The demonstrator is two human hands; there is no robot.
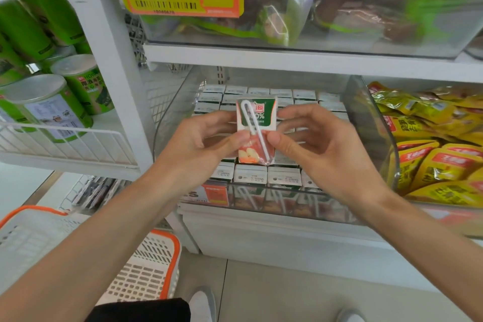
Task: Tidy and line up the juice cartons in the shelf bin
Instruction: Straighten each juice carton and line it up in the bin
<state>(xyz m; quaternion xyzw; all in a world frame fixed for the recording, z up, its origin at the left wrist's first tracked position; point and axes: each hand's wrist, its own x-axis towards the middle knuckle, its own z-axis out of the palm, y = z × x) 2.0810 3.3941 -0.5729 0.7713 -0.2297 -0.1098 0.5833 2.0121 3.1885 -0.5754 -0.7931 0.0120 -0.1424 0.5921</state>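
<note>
Two hands share one apple juice carton (257,123): your left hand (206,136) pinches its left edge between thumb and curled fingers, and your right hand (313,138) pinches its right edge the same way. It is upright, straw (261,144) facing you, above the packed cartons (251,175) in the clear shelf bin (287,204) beneath your hands. Yellow snack packets (431,159) lie beyond your right hand.

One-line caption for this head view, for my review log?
The left hand and right hand pinch a small green-and-white juice carton above rows of cartons in the clear plastic shelf bin.
</note>
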